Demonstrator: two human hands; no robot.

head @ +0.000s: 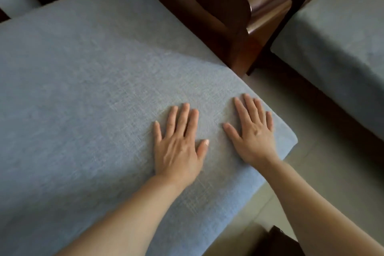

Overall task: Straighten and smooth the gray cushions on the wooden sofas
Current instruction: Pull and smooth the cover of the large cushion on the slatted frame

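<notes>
Left hand [179, 146] and right hand [255, 131] spread flat, holding nothing, on gray seat cushion [87, 89] beside wooden armrest [239, 6]; probably soft, springy, coarse-woven, best gripped along front edge.

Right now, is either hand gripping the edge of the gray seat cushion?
No. The left hand and the right hand both lie flat, fingers straight, on top of the gray seat cushion, inside its edges.
</notes>
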